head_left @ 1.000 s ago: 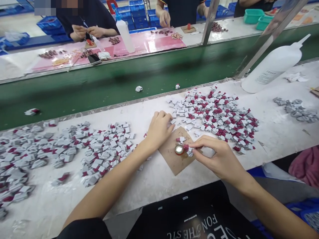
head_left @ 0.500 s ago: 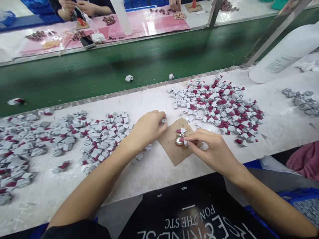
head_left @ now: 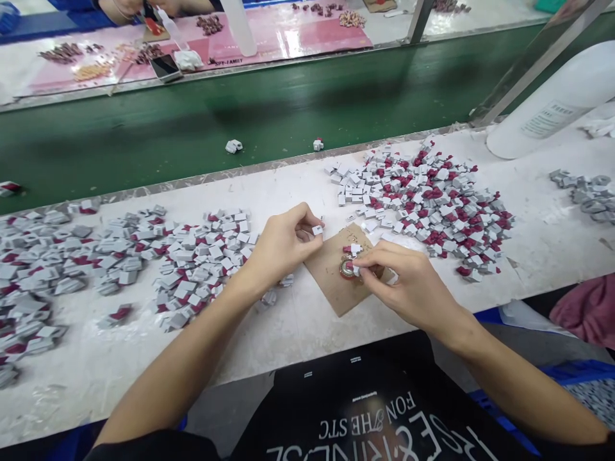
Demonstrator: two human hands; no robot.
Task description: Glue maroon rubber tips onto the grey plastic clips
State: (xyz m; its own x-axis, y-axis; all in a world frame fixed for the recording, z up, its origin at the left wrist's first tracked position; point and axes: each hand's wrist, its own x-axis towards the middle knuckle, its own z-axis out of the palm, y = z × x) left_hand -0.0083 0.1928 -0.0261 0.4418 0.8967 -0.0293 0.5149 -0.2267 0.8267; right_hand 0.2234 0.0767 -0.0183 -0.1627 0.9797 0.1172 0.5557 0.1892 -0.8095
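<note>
My left hand (head_left: 291, 240) pinches a small light-grey plastic block (head_left: 317, 230) between thumb and fingertips, at the left corner of a brown cardboard square (head_left: 335, 291). Over that cardboard, my right hand (head_left: 408, 275) is closed on a small grey-and-maroon plastic piece (head_left: 355, 269), held right at a bottle cap (head_left: 344, 268) lying on the cardboard. Whether the piece touches the cap's inside I cannot tell. Just beyond the cap lies another grey-and-maroon piece (head_left: 354, 249).
Heaps of grey-and-maroon pieces lie to the right (head_left: 432, 198) and left (head_left: 206, 256) on the white table (head_left: 269, 339). A green conveyor belt (head_left: 158, 141) runs behind, carrying a few pieces. A large white bottle (head_left: 548, 105) leans at right. Across the belt, a co-worker's hands show.
The pieces on the belt have shifted left. My left hand has turned slightly, showing more of its block. My right hand stays at the cap, its piece tilted differently.
</note>
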